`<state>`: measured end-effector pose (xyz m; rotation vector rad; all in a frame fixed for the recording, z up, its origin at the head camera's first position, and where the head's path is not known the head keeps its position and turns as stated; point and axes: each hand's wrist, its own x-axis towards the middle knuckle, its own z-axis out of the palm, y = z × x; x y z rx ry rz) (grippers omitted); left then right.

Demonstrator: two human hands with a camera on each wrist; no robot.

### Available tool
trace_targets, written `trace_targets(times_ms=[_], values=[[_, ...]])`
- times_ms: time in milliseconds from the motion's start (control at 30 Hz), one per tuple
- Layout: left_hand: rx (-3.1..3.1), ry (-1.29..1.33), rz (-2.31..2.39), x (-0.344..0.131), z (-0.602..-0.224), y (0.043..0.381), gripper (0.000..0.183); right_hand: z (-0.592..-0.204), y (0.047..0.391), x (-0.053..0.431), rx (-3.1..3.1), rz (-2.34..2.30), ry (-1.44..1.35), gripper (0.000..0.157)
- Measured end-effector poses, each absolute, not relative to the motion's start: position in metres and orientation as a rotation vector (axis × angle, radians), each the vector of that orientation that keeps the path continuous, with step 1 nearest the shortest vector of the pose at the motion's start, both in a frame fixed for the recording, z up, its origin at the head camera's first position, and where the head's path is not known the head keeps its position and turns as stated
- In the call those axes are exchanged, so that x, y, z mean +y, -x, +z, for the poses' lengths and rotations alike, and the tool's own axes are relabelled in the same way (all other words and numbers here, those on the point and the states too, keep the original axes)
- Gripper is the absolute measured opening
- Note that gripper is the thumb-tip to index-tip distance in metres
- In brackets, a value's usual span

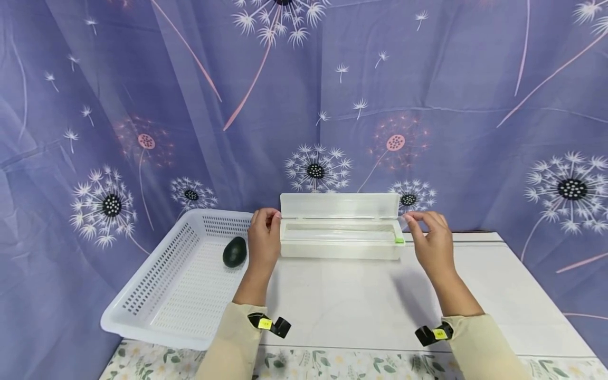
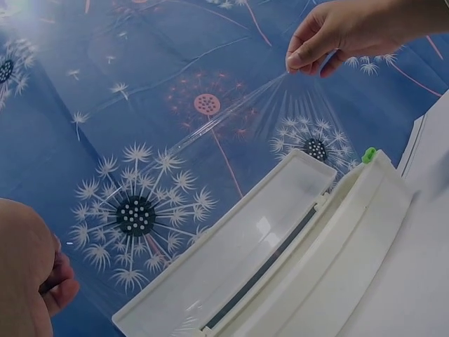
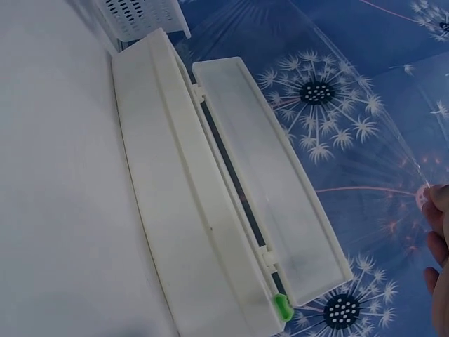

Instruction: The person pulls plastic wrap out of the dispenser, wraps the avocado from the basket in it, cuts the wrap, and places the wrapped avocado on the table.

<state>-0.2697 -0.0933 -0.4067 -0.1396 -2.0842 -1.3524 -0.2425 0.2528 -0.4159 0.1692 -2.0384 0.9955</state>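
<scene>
On the white table a white cling film dispenser (image 1: 340,250) stands with its lid (image 1: 339,206) raised and a roll of film inside. A clear sheet of cling film (image 2: 210,125) is stretched between the two hands, above the raised lid in the left wrist view. My right hand (image 1: 433,243) pinches one corner of it between thumb and fingers, and folds fan out from that grip. At the dispenser's left end my left hand (image 1: 264,243) pinches the other corner. A green cutter slider (image 1: 399,240) sits at the right end of the box.
To the left, a white perforated plastic basket (image 1: 163,274) holds a dark green avocado (image 1: 235,252), close beside the left forearm. A purple dandelion-print curtain (image 1: 361,63) hangs right behind the dispenser. Floral cloth (image 1: 294,364) runs along the table's near edge.
</scene>
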Motion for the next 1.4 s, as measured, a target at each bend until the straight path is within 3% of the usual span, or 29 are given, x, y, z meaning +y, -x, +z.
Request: trace_targets(times_ms=[1400], values=[[-1.958,0.189,-1.451,-0.098,-0.374,0.242,0.016,-0.375,0.214,0.243,-1.901,1.053,-0.212,0.01]])
